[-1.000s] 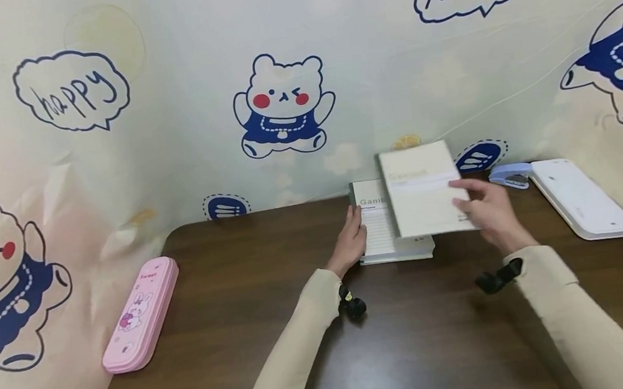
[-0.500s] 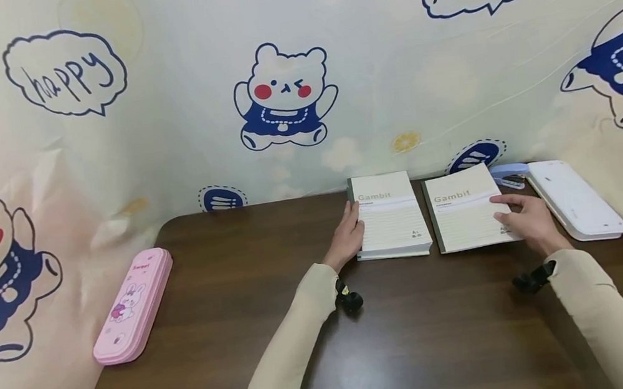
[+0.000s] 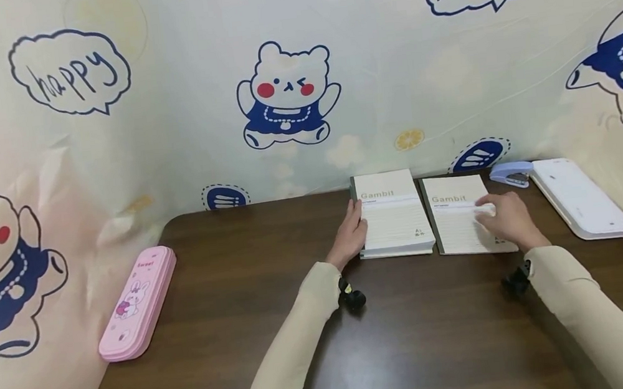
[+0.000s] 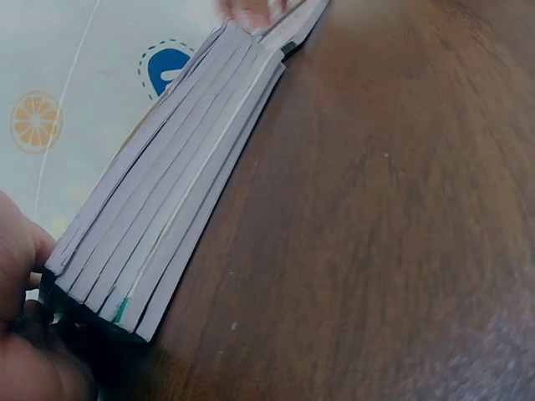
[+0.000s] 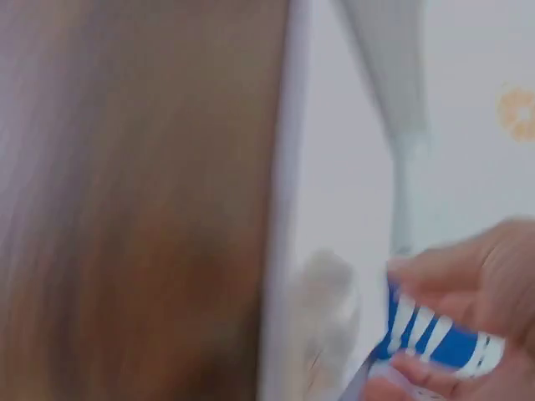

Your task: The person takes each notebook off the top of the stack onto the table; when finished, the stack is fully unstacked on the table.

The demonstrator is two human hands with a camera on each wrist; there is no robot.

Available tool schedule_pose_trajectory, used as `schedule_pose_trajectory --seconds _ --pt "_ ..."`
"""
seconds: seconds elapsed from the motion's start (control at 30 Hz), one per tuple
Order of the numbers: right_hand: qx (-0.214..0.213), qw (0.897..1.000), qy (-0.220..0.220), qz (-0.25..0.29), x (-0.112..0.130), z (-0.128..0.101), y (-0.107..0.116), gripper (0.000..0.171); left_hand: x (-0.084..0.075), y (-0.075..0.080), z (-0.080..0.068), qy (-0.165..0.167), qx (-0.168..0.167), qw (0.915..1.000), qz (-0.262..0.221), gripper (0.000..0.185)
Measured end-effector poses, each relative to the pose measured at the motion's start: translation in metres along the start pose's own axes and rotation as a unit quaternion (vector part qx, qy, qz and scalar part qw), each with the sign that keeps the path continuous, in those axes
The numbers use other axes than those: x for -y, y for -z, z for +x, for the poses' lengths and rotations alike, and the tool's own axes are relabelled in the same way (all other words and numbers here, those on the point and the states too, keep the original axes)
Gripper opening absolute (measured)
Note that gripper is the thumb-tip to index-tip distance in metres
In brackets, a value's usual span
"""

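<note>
A stack of several cream "Gambit" notebooks (image 3: 393, 227) lies near the back wall. Against its dark spine side rests my left hand (image 3: 347, 235), fingers fairly straight. In the left wrist view the stack's page edges (image 4: 167, 184) fan slightly, with part of the left hand (image 4: 29, 342) at the spine end. One single notebook (image 3: 456, 230) lies flat just right of the stack. My right hand (image 3: 507, 216) is over that notebook's right side, thumb and fingers apart and nothing between them. The right wrist view is blurred; the hand (image 5: 476, 292) appears at its lower right.
Right of the single notebook are a blue stapler (image 3: 512, 173) and a white flat case (image 3: 583, 199). A pink pencil case (image 3: 139, 305) lies at the table's left edge. The patterned cloth wall (image 3: 182, 138) closes off the back of the brown table (image 3: 232, 302).
My right hand lifted a notebook off the stack, moved it right and laid it down. Its fingers have since let go and shifted slightly left. My left hand stays at the stack.
</note>
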State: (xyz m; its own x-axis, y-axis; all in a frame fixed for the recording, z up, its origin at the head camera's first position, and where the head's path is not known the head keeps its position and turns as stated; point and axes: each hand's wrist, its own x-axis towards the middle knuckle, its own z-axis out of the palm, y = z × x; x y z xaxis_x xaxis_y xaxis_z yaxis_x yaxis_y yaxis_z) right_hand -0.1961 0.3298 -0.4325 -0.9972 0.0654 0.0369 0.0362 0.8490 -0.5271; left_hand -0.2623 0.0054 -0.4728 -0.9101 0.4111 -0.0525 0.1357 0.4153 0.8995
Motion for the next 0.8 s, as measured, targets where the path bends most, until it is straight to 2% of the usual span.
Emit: schedule_pose_trajectory --seconds 0.1,0.17,0.23,0.33,0.43,0.63,0.8 --pt "0.014 0.993 0.04 0.111 0.026 -0.001 -0.015 0.042 0.003 -0.002 -0.002 0.008 0.0 1.0 -0.002 0.055" --pt "0.044 0.983 0.037 0.173 0.045 -0.003 -0.03 0.048 0.005 -0.004 -0.004 0.013 0.001 0.9999 -0.001 0.055" --pt "0.071 0.976 0.028 0.203 0.06 -0.003 -0.045 0.054 0.006 -0.005 -0.004 0.013 0.006 0.9999 -0.002 0.055" --pt "0.078 0.982 0.012 0.17 0.075 -0.003 -0.064 0.059 0.005 -0.005 -0.003 0.011 0.01 0.9999 -0.003 0.055" --pt "0.068 0.988 0.006 0.138 0.082 -0.002 -0.075 0.06 0.003 -0.003 -0.002 0.009 0.009 0.9999 -0.001 0.055" --pt "0.054 0.99 0.018 0.129 0.085 0.003 -0.076 0.06 -0.002 0.0 0.003 0.005 0.001 1.0 0.0 0.054" --pt "0.061 0.99 0.013 0.126 0.086 0.003 -0.078 0.058 -0.002 0.0 0.003 0.008 -0.002 1.0 0.004 0.054"
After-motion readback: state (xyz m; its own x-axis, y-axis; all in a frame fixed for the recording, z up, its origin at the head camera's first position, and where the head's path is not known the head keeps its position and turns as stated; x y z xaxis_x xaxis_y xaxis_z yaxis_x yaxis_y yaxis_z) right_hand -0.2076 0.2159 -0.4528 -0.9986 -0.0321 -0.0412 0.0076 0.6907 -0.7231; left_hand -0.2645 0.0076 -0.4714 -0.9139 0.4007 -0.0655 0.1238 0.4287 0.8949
